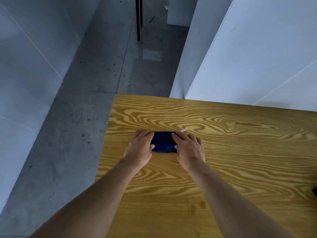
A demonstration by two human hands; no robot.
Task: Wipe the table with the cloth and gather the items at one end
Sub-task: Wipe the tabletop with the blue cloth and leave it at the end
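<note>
A folded dark blue cloth [163,142] lies flat on the wooden table [231,160], near its far left corner. My left hand [139,148] presses on the cloth's left end, with fingers over the edge and thumb at the near side. On the cloth's right end rests my right hand [188,148], held the same way. A small pale pink bit [183,130] shows on the table just beyond my right fingers; I cannot tell what it is.
The table's left edge [104,152] and far edge [205,100] drop to a grey concrete floor [77,134]. White panels [248,57] stand behind the table at the right. A dark object [315,191] peeks in at the right border. Thin black legs [138,19] stand far back.
</note>
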